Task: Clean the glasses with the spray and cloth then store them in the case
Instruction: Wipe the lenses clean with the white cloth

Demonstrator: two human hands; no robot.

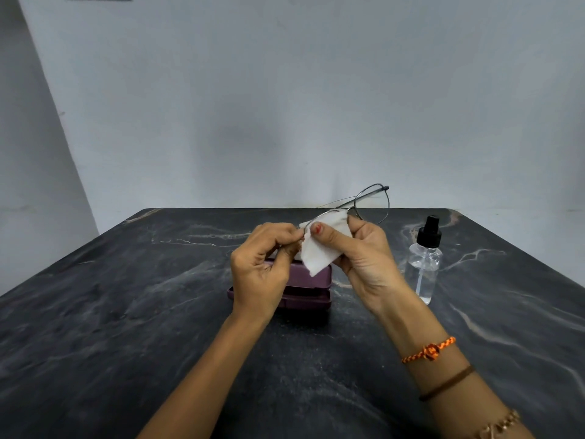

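Note:
Thin metal-framed glasses (371,202) are held up above the table, one lens sticking out to the upper right. My left hand (262,267) pinches the frame at its near end. A white cloth (319,255) is wrapped over the near lens, and my right hand (367,258) presses it there with thumb on top and fingers behind. Beneath both hands lies the purple glasses case (311,288), partly hidden by them; whether its lid is open cannot be told. To the right stands a clear spray bottle (424,264) with a black nozzle.
Everything rests on a dark marble-patterned table (126,312) that ends at a plain grey wall (285,106) behind. Bracelets circle my right wrist.

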